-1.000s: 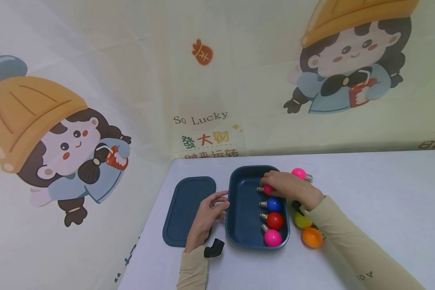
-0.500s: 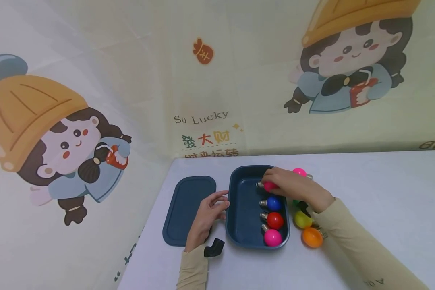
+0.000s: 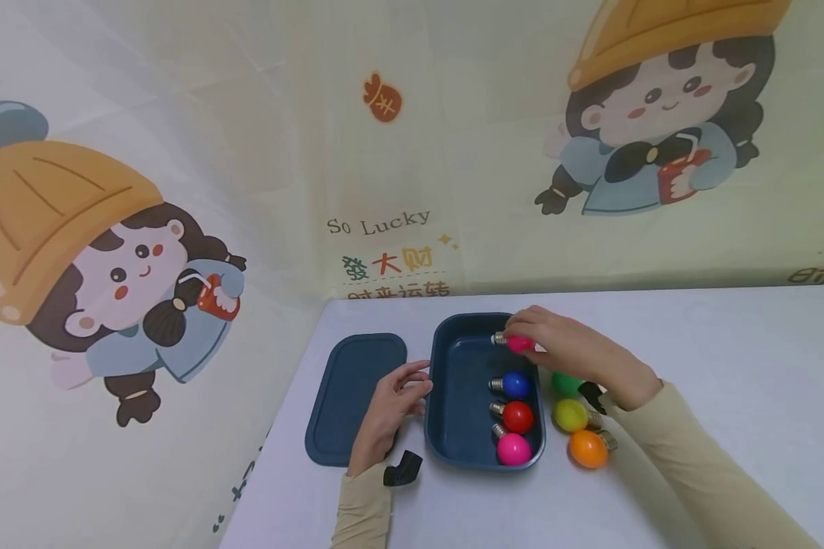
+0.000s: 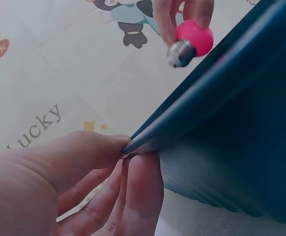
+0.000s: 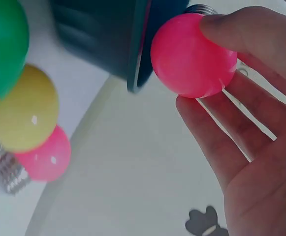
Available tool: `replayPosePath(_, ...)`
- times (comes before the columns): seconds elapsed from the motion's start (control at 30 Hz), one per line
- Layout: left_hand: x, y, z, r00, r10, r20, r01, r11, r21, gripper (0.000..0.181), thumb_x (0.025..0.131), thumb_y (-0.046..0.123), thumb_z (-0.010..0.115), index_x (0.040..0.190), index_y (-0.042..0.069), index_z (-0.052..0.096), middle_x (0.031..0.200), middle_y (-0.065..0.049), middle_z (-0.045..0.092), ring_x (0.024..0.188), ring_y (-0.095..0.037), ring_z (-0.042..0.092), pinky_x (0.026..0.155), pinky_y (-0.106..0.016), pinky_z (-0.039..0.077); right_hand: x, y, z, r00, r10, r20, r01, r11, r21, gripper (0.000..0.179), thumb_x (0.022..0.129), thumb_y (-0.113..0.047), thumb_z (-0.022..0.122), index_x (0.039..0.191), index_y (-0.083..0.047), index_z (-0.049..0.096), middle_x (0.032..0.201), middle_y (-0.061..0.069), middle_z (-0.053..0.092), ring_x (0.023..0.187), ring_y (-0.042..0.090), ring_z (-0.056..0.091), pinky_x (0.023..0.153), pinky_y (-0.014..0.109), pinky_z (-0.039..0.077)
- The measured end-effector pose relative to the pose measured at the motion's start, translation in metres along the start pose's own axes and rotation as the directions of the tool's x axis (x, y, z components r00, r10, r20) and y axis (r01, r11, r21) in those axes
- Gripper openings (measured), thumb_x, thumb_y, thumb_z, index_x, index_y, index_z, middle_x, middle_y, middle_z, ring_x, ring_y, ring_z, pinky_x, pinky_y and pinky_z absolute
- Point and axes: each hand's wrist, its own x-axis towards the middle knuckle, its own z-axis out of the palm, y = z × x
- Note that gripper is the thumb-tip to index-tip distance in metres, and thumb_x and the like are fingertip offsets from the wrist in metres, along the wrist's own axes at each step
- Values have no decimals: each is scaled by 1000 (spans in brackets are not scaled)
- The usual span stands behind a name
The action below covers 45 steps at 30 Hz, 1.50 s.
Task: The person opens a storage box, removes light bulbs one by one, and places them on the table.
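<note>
My right hand [image 3: 584, 347] holds a pink light bulb [image 5: 194, 56] by its round end, over the far right corner of a dark blue box [image 3: 446, 450]. The bulb's metal screw base points left in the head view. Inside the box, along its right side, lie a blue bulb [image 3: 517, 385], a red bulb [image 3: 519, 417] and another pink bulb [image 3: 513, 450]. In the left wrist view, my left hand [image 4: 83, 172] pinches the box's left rim between thumb and fingers.
A dark blue lid [image 3: 346, 404] lies left of the box. On the table to the right are a green bulb [image 3: 566, 384], a yellow bulb [image 3: 571, 415] and an orange bulb [image 3: 587, 450]. One more pink bulb [image 5: 49, 155] shows in the right wrist view.
My right hand has shifted away from me and slightly right with the pink bulb, opening a gap to the blue bulb. It now covers the loose pink bulb in the head view. My left hand stays put.
</note>
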Motion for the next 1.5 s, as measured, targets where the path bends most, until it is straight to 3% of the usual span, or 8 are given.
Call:
replayPosePath(0.2, -1, 0, -1, 1000, 13, 4, -13, 1000, 10, 44, 92, 24, 72, 134, 14, 61, 115, -11, 61, 89, -17, 62, 67, -27, 55, -14, 5, -10, 998, 63, 4, -63, 998, 8, 44, 77, -3, 83, 119, -9, 69, 121, 9, 64, 115, 27, 56, 88, 41, 57)
replayPosePath(0.5, 0, -2, -1, 1000, 16, 5, -16, 1000, 18, 44, 92, 26, 73, 133, 15, 62, 115, -12, 61, 87, -18, 63, 66, -27, 54, -34, 13, -21, 998, 69, -13, -70, 996, -49, 47, 73, 2, 84, 117, -6, 69, 120, 13, 64, 114, 30, 57, 85, 42, 58)
replayPosePath(0.87, 0, -2, -1, 1000, 23, 5, -23, 1000, 16, 44, 92, 26, 73, 133, 15, 62, 113, -12, 61, 87, -17, 63, 66, -27, 53, -49, 23, -26, 993, 114, -15, -115, 992, -51, 46, 77, -2, 83, 120, -8, 69, 121, 13, 63, 115, 32, 57, 86, 44, 57)
replayPosePath(1.5, 2, -5, -1, 1000, 23, 6, -23, 1000, 4, 43, 92, 24, 73, 132, 14, 63, 112, -11, 61, 86, -17, 62, 65, -26, 53, -74, 47, -19, 976, 218, -1, -217, 973, -73, 44, 73, -1, 85, 114, -6, 70, 117, 15, 65, 110, 34, 59, 82, 44, 58)
